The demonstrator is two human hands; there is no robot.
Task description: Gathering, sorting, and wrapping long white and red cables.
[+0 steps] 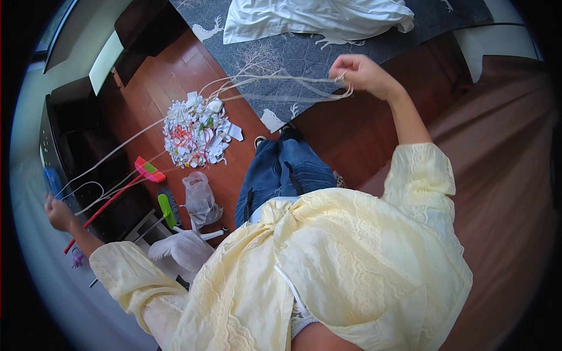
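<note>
Long white cords [263, 79] stretch between my two hands, looping above a heap of paper scraps [197, 131] on the wooden floor. At the far left, my left hand [60, 213] is closed on one part of the cords, with loose loops beside it. My right hand [358, 74], at the upper right over the dark floor and the rug's edge, grips the other part, where the cords bend back in loops. Red strands lie among the scraps. Whether the cords touch the heap, I cannot tell.
A red-handled broom [150, 169], a green brush [166, 210] and a clear plastic bag [199, 199] lie near the heap. A white chair [184, 252] stands at lower left. A grey patterned rug [259, 57] with white fabric [316, 17] on it spreads ahead. Brown cloth [491, 184] hangs at right.
</note>
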